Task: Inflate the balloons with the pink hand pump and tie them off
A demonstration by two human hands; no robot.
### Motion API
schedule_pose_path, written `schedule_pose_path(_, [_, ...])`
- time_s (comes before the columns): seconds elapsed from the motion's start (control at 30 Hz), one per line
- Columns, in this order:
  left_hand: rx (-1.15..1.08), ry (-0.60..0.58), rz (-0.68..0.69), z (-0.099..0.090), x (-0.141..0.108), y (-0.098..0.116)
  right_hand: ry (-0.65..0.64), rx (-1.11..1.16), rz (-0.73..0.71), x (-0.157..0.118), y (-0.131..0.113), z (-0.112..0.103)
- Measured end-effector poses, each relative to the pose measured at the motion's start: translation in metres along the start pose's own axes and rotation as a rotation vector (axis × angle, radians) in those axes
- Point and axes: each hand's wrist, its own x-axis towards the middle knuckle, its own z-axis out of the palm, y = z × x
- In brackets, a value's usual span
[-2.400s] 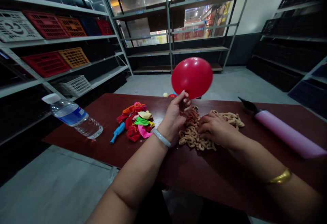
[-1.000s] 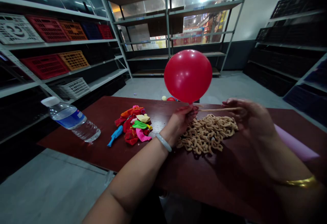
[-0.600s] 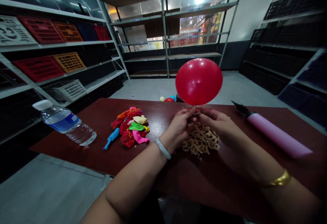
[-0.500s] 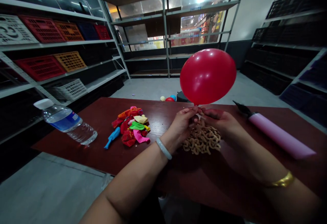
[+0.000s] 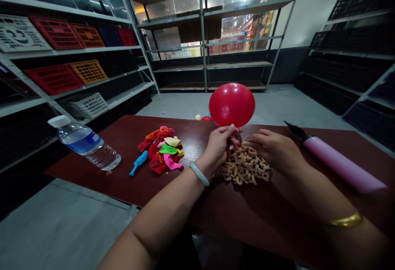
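A shiny red balloon (image 5: 232,105), inflated, stands above my left hand (image 5: 220,144). That hand is closed in a pinch round its neck. My right hand (image 5: 274,148) is a little apart on the right, low over a heap of tan curled pieces (image 5: 245,167) whose kind I cannot make out. Its fingers are bent together toward the left hand. Whatever lies between their tips is hidden. Left of my hands lies a pile of limp balloons (image 5: 163,148) in several colours, with a blue one (image 5: 138,163) at its edge.
A water bottle (image 5: 88,143) stands on the left of the dark red table (image 5: 173,196). On the right lies a pink hand pump (image 5: 342,161) with a black nozzle. Beyond the table, small balloons (image 5: 206,118) rest on the floor. Shelves with crates (image 5: 55,32) line the left wall.
The balloon looks smaller and sits further left and lower. My right hand has drawn away from its neck to the right, while my left hand keeps its pinch.
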Motion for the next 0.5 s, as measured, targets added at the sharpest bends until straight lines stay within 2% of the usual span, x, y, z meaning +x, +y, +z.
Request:
schedule_pose_path(0.17, [0.055,-0.012,-0.030,0.009,-0.008,-0.016,0.080,-0.145,-0.074,-0.003,-0.006,0.008])
schedule_pose_path(0.27, [0.112,0.036,0.031,0.010,-0.008,-0.021,0.107,-0.211,-0.075,-0.004,-0.011,0.010])
schedule_pose_path(0.5, [0.341,0.047,0.154,0.005,0.001,-0.027,0.118,-0.336,0.011,-0.008,-0.019,0.016])
